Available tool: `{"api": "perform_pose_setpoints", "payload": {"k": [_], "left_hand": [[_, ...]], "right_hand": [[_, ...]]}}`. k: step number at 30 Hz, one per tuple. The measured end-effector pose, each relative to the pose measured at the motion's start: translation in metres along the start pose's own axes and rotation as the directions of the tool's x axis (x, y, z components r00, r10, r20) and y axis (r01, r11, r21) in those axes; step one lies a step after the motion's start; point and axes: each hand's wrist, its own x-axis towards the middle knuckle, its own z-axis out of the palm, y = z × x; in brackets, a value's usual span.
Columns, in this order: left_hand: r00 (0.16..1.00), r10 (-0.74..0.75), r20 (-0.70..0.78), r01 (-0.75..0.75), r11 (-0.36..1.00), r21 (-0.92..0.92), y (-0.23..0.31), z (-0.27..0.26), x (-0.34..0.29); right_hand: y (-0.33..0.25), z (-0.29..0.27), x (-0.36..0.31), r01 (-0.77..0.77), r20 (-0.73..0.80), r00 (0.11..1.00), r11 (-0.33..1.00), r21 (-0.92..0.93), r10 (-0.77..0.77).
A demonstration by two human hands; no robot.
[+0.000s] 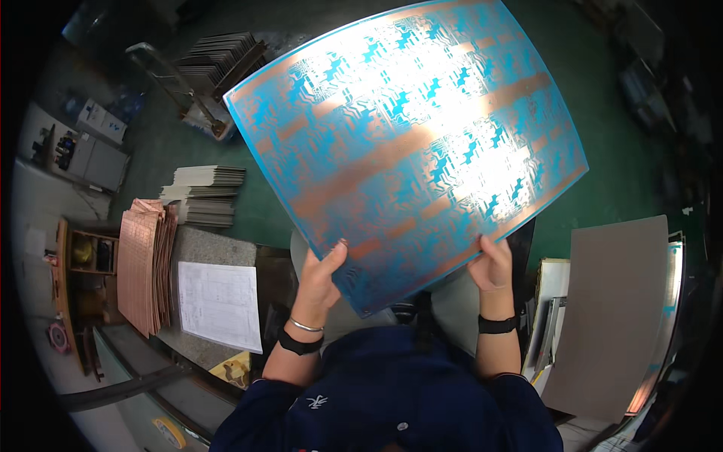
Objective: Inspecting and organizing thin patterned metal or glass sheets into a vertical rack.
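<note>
Circuit sheet [361,162], blue and copper-coloured, is up in front of the person, tilted, with bright glare across its face. The left hand [320,282] has its grip closed on the edge near the lowest corner, thumb on the face; the right hand [493,270] grasps the lower right edge likewise. To the left, copper sheets [141,267] and a printed paper [218,305] rest on a grey desk [215,247]; to the right is a brown board [606,316].
</note>
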Motion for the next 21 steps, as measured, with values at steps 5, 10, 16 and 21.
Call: {"api": "perform_pose_setpoints", "payload": {"k": [5, 10, 16, 21], "left_hand": [[0.968, 0.175, -0.18, -0.127, 0.959, 0.252, 0.029, -0.045, 0.014], [0.909, 0.405, -0.098, -0.316, 0.823, 0.471, 0.035, -0.087, 0.029], [0.929, 0.359, -0.092, -0.273, 0.831, 0.484, 0.033, -0.106, 0.032], [0.917, 0.376, -0.135, -0.252, 0.807, 0.534, 0.03, -0.109, 0.038]], "right_hand": [[-0.066, -0.038, 0.005, 0.302, -0.242, 0.927, 0.953, 0.037, -0.285], [-0.075, -0.044, -0.011, 0.391, -0.233, 0.882, 0.912, -0.123, -0.409], [-0.067, -0.034, -0.008, 0.394, -0.218, 0.883, 0.909, -0.139, -0.416], [-0.067, -0.038, -0.009, 0.375, -0.227, 0.885, 0.912, -0.168, -0.406]]}}
